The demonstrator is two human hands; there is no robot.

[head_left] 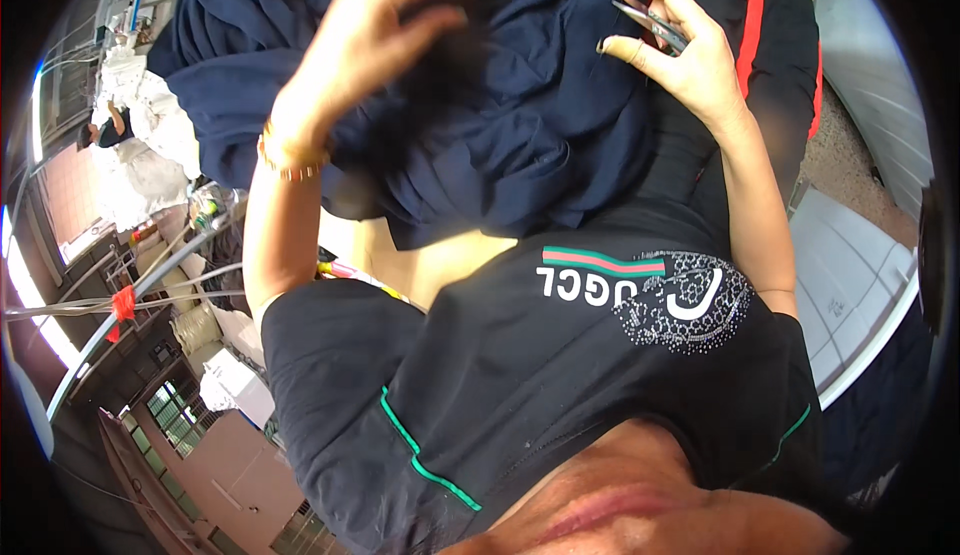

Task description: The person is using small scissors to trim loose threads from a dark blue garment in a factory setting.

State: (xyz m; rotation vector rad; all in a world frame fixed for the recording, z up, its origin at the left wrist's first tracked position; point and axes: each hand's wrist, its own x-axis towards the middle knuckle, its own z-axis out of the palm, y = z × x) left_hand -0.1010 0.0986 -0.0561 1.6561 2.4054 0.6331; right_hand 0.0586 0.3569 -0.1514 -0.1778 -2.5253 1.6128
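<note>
Navy garment (520, 125): soft matt cloth, creased; snips (655, 23): shiny metal.

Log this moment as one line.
left hand: gripping dark navy fabric garment | right hand: holding small metal thread snips at cloth edge | white table beside

Black tee (560, 375), green trim; beaded bracelet (290, 160) on wrist.

Garment (520, 125) was dark navy; shirt (560, 375) black with green trim and red-green stripe; bracelet (290, 163) gold-orange.
</note>
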